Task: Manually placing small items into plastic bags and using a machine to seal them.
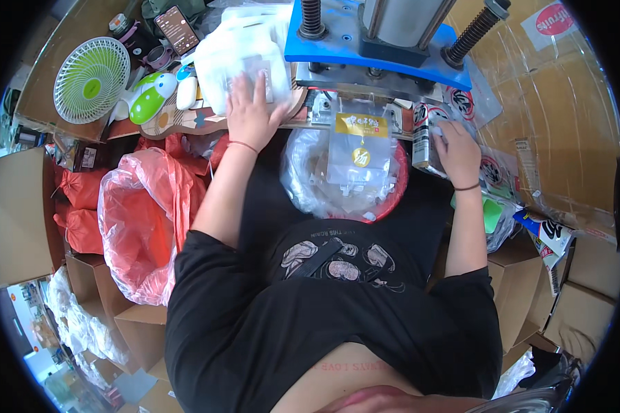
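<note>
My left hand (249, 113) lies with fingers spread on a stack of whitish clear plastic bags (234, 55) on the bench. My right hand (456, 148) is at the right of the press, its fingers curled down beside a printed can-like cylinder (421, 141) and some clear plastic; what they grip, if anything, is hidden. Between my hands, a clear plastic pouch (358, 148) with a gold band and round gold emblem hangs from the front of the blue press (375, 51). Below the pouch, a red basin (401, 175) lined with clear plastic holds clear scraps.
A white-green fan (91, 79), a green-white bottle-shaped object (151, 98), a mug (158, 58) and a lit phone (176, 31) stand at the back left. A red bag-lined bin (139, 227) is left of me. Cardboard (551, 89) walls the right side.
</note>
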Motion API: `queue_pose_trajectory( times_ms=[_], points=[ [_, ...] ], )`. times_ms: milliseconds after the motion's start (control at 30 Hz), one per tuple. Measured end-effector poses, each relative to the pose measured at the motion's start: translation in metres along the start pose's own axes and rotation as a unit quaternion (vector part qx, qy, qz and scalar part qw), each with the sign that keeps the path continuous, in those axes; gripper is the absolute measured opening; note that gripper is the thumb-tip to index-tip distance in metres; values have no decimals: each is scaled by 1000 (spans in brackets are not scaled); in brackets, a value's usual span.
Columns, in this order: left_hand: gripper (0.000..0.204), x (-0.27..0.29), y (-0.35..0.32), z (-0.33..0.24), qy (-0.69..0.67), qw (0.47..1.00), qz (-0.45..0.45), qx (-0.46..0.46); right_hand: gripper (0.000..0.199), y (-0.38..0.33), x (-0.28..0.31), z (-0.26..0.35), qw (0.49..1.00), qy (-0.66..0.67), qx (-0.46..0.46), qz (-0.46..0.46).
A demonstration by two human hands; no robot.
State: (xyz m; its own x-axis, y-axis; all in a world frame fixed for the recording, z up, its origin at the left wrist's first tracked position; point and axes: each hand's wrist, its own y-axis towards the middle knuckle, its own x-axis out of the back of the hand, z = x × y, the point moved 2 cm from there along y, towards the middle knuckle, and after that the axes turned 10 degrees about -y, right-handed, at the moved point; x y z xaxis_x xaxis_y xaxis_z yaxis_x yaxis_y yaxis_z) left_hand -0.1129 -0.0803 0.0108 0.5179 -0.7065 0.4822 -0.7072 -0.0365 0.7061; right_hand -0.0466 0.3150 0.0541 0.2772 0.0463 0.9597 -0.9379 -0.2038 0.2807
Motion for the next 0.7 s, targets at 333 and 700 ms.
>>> queue_pose_trajectory(
  times_ms=[333, 700],
  points=[
    [17, 12, -47, -6, -377, 844, 213, 317, 18, 3, 19, 76, 959, 276, 6, -58],
    [20, -15, -66, -107, -549, 660, 342, 381, 17, 42, 39, 97, 913, 405, 46, -31]
  ],
)
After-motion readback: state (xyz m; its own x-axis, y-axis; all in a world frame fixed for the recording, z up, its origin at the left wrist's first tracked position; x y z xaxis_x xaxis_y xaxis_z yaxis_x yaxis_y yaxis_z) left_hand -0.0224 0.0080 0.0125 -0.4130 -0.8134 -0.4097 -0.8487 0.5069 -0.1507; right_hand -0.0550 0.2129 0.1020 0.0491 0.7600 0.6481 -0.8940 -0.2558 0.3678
